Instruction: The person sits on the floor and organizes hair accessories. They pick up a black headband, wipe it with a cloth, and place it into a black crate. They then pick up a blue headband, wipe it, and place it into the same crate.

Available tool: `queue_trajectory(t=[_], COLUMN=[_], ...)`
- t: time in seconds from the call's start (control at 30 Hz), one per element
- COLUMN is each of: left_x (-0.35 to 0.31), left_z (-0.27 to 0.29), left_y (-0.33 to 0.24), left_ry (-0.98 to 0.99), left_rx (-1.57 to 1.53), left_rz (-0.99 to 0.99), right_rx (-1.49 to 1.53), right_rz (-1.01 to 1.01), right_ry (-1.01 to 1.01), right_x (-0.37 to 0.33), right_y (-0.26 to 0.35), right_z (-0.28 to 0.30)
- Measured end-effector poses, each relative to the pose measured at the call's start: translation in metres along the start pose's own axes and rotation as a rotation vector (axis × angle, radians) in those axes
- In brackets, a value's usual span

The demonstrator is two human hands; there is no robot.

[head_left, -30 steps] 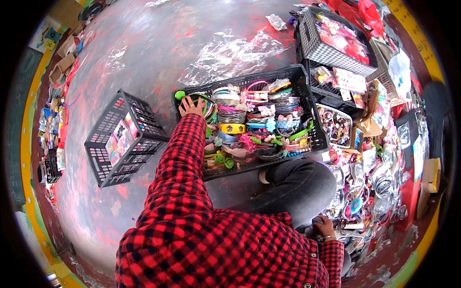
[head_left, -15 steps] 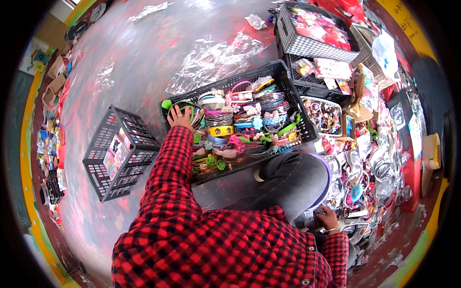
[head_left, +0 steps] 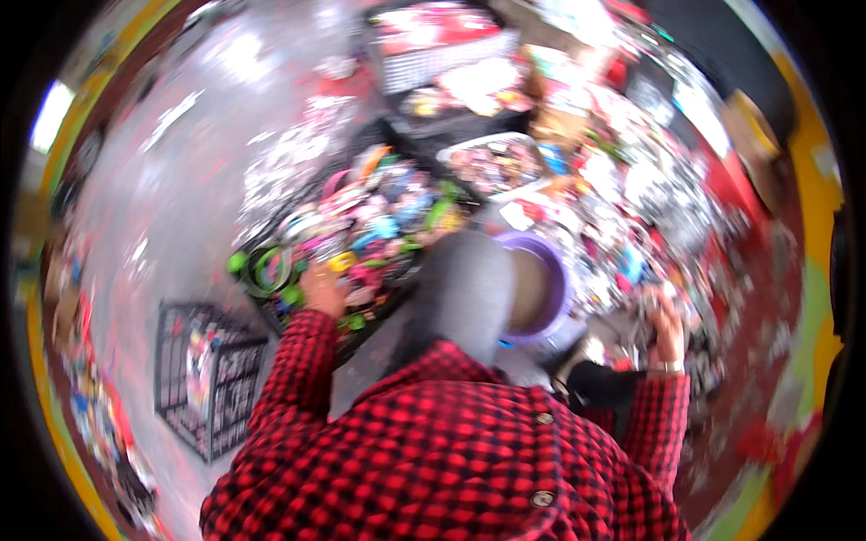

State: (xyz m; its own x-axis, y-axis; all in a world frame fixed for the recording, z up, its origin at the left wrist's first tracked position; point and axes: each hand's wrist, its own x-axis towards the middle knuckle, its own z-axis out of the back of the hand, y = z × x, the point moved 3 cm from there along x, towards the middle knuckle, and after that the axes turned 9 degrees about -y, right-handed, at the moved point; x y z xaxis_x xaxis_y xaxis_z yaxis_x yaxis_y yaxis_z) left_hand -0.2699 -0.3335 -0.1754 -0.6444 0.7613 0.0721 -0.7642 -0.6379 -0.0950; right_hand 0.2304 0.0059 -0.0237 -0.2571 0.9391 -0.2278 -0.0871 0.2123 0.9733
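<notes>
Your left hand (head_left: 323,290) is at the headbands (head_left: 383,227), most lying beyond it and rightward; your right hand (head_left: 667,329) is at the near edge of the packet pile (head_left: 672,207). Blur hides how open either is, or any hold.

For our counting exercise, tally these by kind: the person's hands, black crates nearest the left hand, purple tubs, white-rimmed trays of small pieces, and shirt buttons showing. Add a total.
Hands: 2 (left hand, right hand)
Black crates: 2 (filled crate, lower-left crate)
Purple tub: 1
White-rimmed tray: 1
Shirt buttons: 2
Total: 8
</notes>
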Motion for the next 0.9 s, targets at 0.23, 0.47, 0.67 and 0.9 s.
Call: queue_trajectory(t=[0.23,0.47,0.67,0.9], left_x=[0.072,0.093,0.075,0.093], left_z=[0.078,0.207,0.217,0.091], left_y=[-0.072,-0.269,-0.418,-0.456], left_ry=[-0.438,-0.422,-0.159,0.326], left_rx=[-0.399,-0.818,-1.104,-1.181], left_rz=[-0.295,-0.609,-0.903,-0.502], right_rx=[0.523,0.638,0.637,0.588], right_rz=[0.298,0.406,0.424,0.246], right_ry=[-0.155,-0.414,-0.458,-0.619], right_x=[-0.031,-0.067,-0.047,0.005], right_y=[0.078,0.061,0.079,0.096], right_z=[0.104,0.203,0.224,0.229])
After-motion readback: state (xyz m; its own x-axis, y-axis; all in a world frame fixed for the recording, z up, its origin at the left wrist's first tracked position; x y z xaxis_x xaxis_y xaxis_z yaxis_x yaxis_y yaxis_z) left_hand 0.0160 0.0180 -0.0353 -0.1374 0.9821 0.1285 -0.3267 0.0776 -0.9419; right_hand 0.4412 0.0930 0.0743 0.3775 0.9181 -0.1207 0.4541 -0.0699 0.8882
